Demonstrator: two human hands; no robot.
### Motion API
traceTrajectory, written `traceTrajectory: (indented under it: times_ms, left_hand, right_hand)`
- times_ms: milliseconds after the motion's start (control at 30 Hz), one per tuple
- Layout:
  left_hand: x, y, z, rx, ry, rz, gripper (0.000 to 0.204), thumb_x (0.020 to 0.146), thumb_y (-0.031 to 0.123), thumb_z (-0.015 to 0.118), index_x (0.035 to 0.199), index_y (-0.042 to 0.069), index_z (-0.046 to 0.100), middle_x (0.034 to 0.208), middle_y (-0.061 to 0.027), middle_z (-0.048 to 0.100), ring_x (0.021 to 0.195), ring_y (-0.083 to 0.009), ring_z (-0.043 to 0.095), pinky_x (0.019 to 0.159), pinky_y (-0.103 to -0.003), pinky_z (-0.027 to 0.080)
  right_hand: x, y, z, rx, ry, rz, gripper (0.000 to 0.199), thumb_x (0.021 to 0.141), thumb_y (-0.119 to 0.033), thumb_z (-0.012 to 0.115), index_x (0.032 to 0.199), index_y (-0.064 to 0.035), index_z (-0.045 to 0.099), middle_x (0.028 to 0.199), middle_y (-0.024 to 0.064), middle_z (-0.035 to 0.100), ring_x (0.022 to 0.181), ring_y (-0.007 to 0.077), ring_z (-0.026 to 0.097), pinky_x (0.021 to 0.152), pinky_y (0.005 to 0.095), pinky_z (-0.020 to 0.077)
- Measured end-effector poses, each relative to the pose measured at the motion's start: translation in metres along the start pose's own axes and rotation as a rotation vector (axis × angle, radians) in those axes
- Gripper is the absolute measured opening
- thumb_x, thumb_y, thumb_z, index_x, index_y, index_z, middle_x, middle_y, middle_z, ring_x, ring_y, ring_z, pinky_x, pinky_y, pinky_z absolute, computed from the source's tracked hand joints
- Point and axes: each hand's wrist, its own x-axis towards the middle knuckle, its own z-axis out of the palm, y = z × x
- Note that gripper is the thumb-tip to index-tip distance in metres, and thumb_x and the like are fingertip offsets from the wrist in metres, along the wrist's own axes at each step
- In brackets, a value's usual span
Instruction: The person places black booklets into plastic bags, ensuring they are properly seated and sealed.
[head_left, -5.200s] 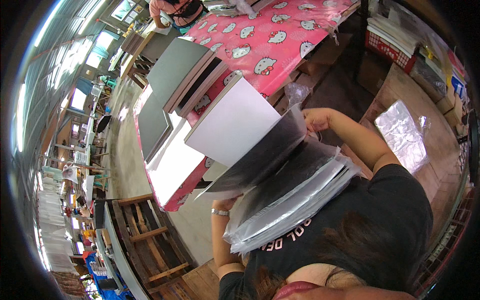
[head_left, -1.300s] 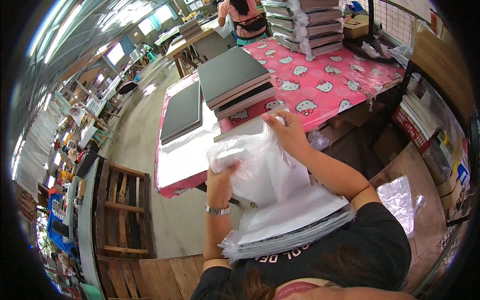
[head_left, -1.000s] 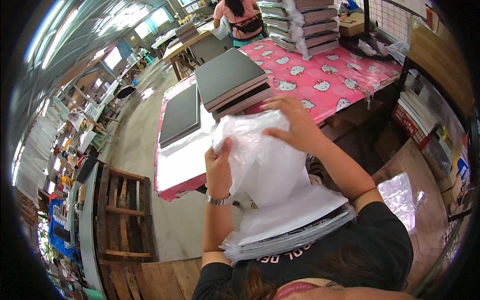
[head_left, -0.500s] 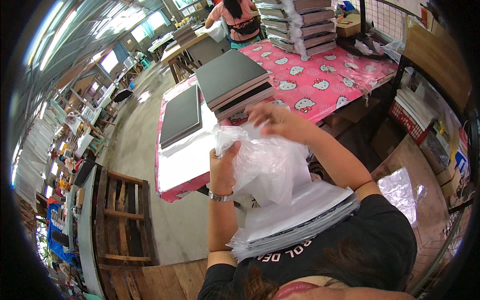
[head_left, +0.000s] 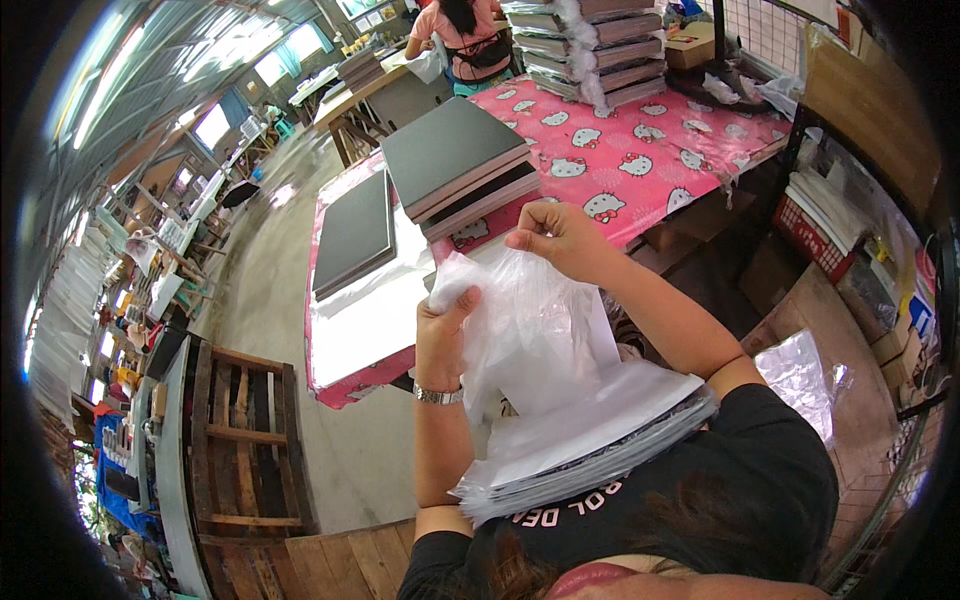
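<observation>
Hands (head_left: 445,325) (head_left: 568,238) closed, pinching plastic film (head_left: 530,330); pink patterned tablecloth (head_left: 635,188); concrete floor (head_left: 360,460), wooden pallet (head_left: 247,435).

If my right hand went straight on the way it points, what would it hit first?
Your right hand would probably meet the dark-topped stack on the table, past the plastic it seems to pinch; depth is hard to judge.

A long, roomy workshop — corrugated metal roof (head_left: 182,58), a glowing strip light (head_left: 107,90), bare concrete floor (head_left: 250,250), a slatted wooden pallet (head_left: 245,434), tall stacks of flat goods (head_left: 632,52) on a pink patterned tabletop (head_left: 625,160), and a co-worker (head_left: 472,48) beyond.
</observation>
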Motion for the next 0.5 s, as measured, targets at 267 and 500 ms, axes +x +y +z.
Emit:
traceTrajectory:
  times_ms: [267,500]
  left_hand:
    - [0.016,-0.012,0.014,-0.107,0.085,0.277,0.017,0.085,0.006,0.063,0.102,0.002,0.059,0.095,-0.0077,0.064,0.091,-0.0148,0.061,0.080,-0.025,0.048]
    - [0.018,-0.004,0.046,-0.190,0.197,0.162,0.033,0.088,0.029,0.063,0.102,0.001,0.055,0.099,-0.0077,0.062,0.083,-0.0138,0.059,0.071,-0.025,0.049]
  right_hand:
    - [-0.003,0.011,-0.001,0.298,-0.172,-0.078,0.022,0.088,-0.018,0.063,0.074,-0.0034,0.054,0.064,-0.0067,0.044,0.063,0.0029,0.041,0.056,0.0206,0.0341]
    - [-0.004,0.017,0.008,0.293,0.049,-0.104,0.014,0.089,-0.011,0.061,0.080,-0.0012,0.058,0.070,-0.0027,0.053,0.066,0.0038,0.047,0.060,0.0210,0.0398]
